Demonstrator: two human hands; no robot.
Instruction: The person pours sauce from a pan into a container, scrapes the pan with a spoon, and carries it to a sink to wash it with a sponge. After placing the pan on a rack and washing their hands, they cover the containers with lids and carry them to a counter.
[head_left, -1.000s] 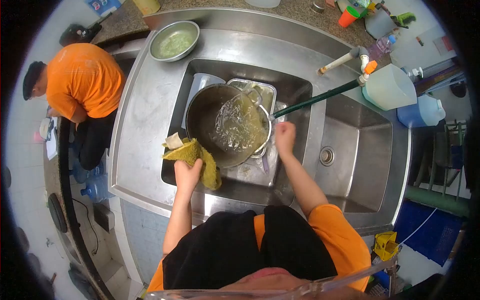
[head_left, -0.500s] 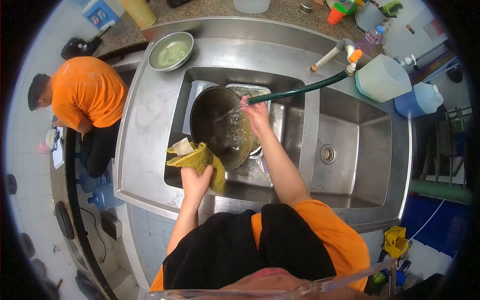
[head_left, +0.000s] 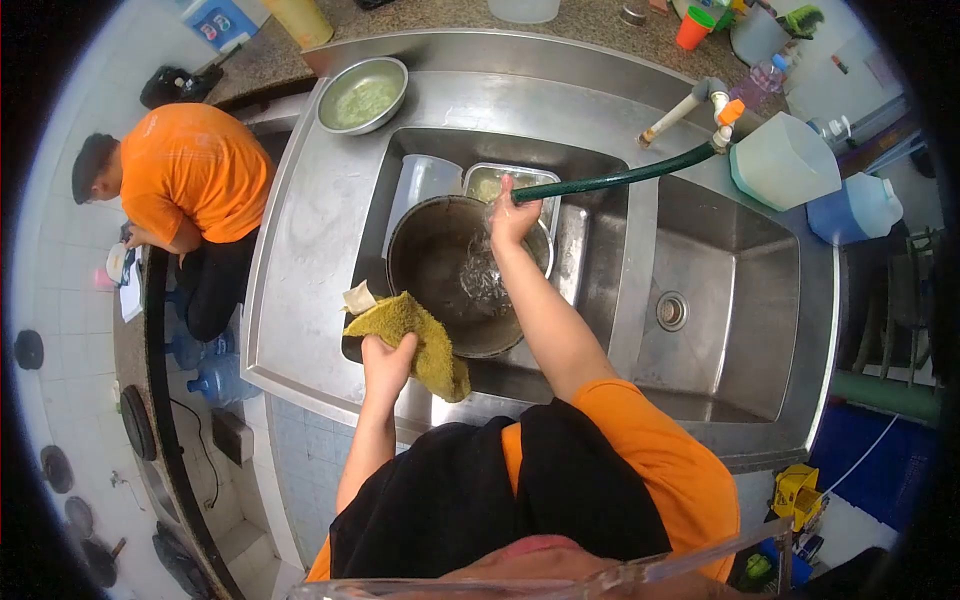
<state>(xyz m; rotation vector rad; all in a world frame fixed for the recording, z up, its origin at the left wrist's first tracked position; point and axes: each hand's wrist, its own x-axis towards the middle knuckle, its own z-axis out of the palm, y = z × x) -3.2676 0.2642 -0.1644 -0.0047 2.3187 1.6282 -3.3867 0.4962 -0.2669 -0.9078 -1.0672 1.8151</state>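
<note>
My right hand (head_left: 512, 218) is closed around the end of a green hose (head_left: 620, 181), over a large dark metal pot (head_left: 425, 262) in the left sink basin. Water runs from the hose end and splashes inside the pot. In my left hand (head_left: 385, 366) is a bunched yellow-green cloth (head_left: 418, 338), which overlaps the pot's near left rim. A pale, squarish piece (head_left: 358, 297) sticks out at the cloth's top. Behind the pot, partly hidden by it, are a translucent plastic container (head_left: 420, 185) and a metal tray (head_left: 485, 178).
On the left ledge stands a metal bowl (head_left: 363, 97) of greenish liquid. The right basin (head_left: 735, 300) has a drain. The hose joins a tap (head_left: 722, 125) near large jugs (head_left: 785, 160). Another person in an orange shirt (head_left: 200, 160) bends over a counter at left.
The pot has gone from tilted to more level in the basin. My left hand has moved slightly toward me, and the cloth hangs more spread out. Water still runs from the hose.
</note>
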